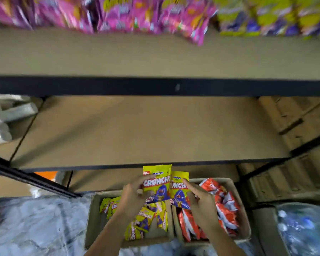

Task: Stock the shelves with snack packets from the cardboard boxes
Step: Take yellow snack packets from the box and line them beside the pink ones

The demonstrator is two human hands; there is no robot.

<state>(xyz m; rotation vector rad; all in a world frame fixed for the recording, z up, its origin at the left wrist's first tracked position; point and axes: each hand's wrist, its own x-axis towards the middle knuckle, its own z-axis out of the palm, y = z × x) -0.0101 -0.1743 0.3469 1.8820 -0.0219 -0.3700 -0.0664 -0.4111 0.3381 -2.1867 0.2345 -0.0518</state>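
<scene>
brown shelf boards on a dark metal frame filled most of the head view. the top shelf [155,58] carried a row of pink packets [129,15] along its back and green-and-purple packets [266,17] to their right, all blurred, with the front of that board bare. the middle shelf [146,130] showed no snack packets on it, only some white wrapped rolls [2,122] at its far left end. so the stocking looked partly done up top and not begun on the middle board, as far as could be seen.

below the shelf edge, two cardboard boxes sat side by side on the floor. the left box [94,218] held loose yellow crunchy packets [146,217]; the right box [246,224] held red packets [225,202], packed fairly full. much stock was left in both.

the left hand [133,196] gripped one yellow packet [156,183] upright above the left box, fingers curled round its left edge. the right hand [201,200] held a second yellow packet [179,189] just beside it, the two packets overlapping. the hands were near each other but not touching, each clamped on its own packet.

grey-blue plastic sheeting [35,228] lay left of the boxes and a bluish wrapped bundle [303,230] to the right. more cardboard [294,126] stood behind at the right. the black front rail [155,87] of the top shelf and the edge of the middle board hung directly over the boxes, so i judged the packets had to be lifted up and round that edge to be placed.
</scene>
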